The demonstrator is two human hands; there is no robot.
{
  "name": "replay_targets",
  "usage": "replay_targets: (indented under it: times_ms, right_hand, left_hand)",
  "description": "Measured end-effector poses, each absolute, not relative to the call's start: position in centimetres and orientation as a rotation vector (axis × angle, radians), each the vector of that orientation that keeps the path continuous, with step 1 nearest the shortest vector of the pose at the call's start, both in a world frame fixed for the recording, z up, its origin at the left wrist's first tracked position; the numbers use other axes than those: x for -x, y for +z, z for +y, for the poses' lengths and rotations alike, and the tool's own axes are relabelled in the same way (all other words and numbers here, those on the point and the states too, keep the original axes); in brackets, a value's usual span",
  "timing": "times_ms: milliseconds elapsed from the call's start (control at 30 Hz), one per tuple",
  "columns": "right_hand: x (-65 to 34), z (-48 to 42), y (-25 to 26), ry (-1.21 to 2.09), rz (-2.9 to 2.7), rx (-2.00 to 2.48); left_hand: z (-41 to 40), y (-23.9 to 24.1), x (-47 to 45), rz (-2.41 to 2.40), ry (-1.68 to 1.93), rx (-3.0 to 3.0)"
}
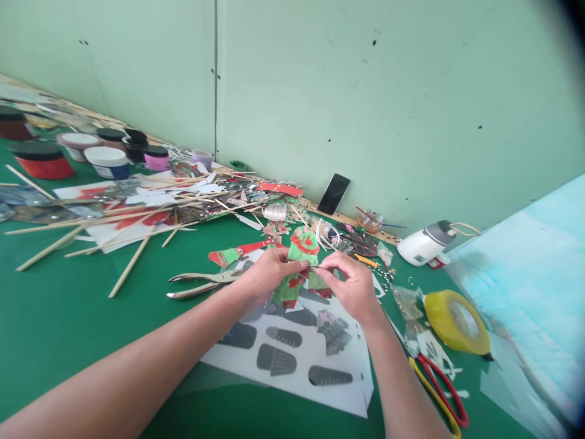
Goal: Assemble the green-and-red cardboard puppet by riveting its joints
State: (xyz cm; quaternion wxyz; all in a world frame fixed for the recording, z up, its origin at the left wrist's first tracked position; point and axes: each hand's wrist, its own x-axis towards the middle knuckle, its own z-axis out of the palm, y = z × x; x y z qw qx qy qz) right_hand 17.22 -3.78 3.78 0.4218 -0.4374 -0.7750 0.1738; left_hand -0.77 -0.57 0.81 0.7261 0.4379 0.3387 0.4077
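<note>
A green and red painted cut-out figure (304, 244), with jointed-looking pieces hanging below it, is upright over the printed sheet. My left hand (272, 271) grips its left side, thumb across the front. At its right edge my right hand (351, 281) is closed in a pinch on a small thin dark piece (316, 267), too small to name, close to the left thumb. Beneath both hands lies a white sheet (315, 387) with dark grey printed shapes. Metal hole-punch-like pliers (201, 285) rest left of my left hand, beside a red and green strip (228, 255).
Bamboo sticks (132, 262) and cut paper pile up on the left, before several paint jars (107, 163). A phone (334, 194) leans on the wall. At right are a yellow tape roll (434, 317), scissors (443, 390) and a white bottle (420, 247).
</note>
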Motion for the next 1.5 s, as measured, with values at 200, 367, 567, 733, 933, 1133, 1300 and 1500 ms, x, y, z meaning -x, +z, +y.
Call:
replay_targets:
  times_ms: [200, 367, 567, 733, 933, 1133, 1300, 1500]
  right_hand:
    - [-17.5, -3.5, 3.4, 0.488, -1.901, 1.098]
    - [-17.7, -3.1, 2.8, 0.736, -1.707, 1.186]
    - [-17.2, -2.8, 2.1, 1.085, -1.547, 1.142]
    - [-16.8, -2.8, 1.7, 1.169, -1.412, 1.137]
    - [-16.6, -3.0, 1.6, 1.06, -1.474, 1.226]
    - [-16.5, -3.0, 1.3, 1.039, -1.51, 1.252]
    - [-16.6, -3.0, 1.4, 1.095, -1.485, 1.212]
    - [-16.2, -3.4, 1.7, 1.114, -1.429, 1.194]
  left_hand:
    - [-0.7, 1.3, 0.9, 0.715, 0.899, -1.034]
    - [-0.8, 1.3, 1.0, 0.688, 0.891, -1.114]
    - [-0.7, 1.0, 0.8, 0.82, 0.883, -1.156]
    - [-0.2, 0.7, 0.9, 0.849, 0.85, -1.191]
    - [-0.1, 1.0, 1.4, 0.872, 0.757, -1.249]
    - [-0.3, 1.4, 1.3, 0.924, 0.756, -1.251]
    - [-0.5, 1.4, 1.1, 0.873, 0.777, -1.21]
    - [-0.7, 1.1, 0.7, 0.878, 0.851, -1.112]
